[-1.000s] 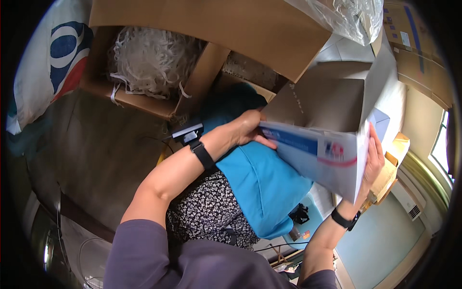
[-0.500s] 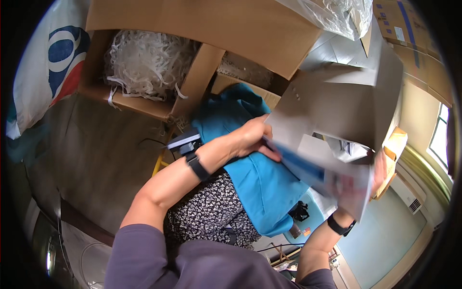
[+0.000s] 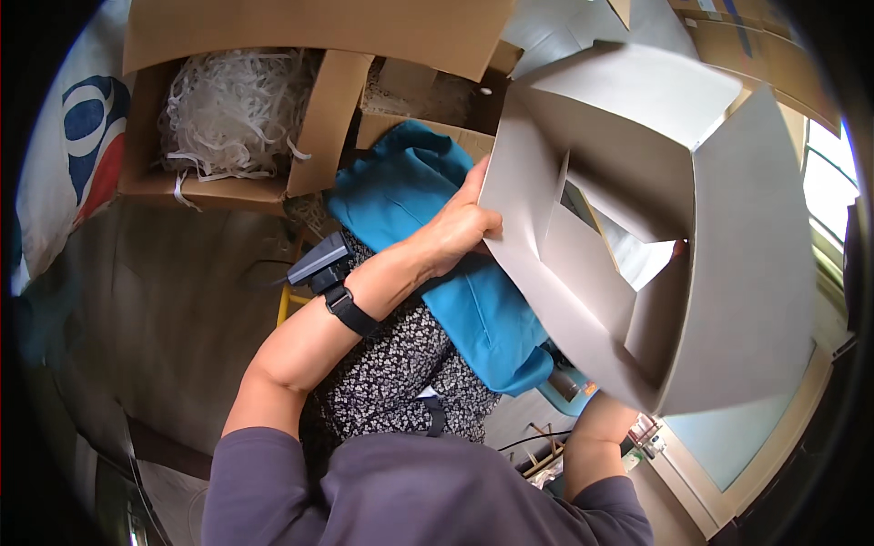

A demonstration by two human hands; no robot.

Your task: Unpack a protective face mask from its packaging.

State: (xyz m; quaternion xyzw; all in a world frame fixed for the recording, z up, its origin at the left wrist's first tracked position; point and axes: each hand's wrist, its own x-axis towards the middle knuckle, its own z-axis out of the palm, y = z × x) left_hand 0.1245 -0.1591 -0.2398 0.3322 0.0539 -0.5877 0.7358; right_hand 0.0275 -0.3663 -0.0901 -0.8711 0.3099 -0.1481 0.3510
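An open cardboard box (image 3: 628, 173) with grey-white inner walls is held up at the right, its flaps spread and its opening tilted toward me. Light shows through a gap at its far end. My left hand (image 3: 460, 223) is closed on the box's left flap, thumb on the inner side. My right forearm (image 3: 601, 428) reaches up behind the box, which hides most of that hand; a small reddish spot in the gap may be a fingertip. Under my left arm, a teal cloth (image 3: 487, 318) lies across my lap over black-and-white patterned fabric.
A large brown carton (image 3: 319, 118) filled with white shredded paper (image 3: 237, 114) stands at the far left. Beside it is a smaller open carton (image 3: 428, 96). A white bag (image 3: 55, 164) with blue and red print hangs at the left edge. Stacked cartons (image 3: 774, 55) are at the far right.
The box has been turned so its opening faces me, and its blurred printed outside no longer shows. My right hand has gone behind it. The view has shifted, and the clear plastic is gone from sight.
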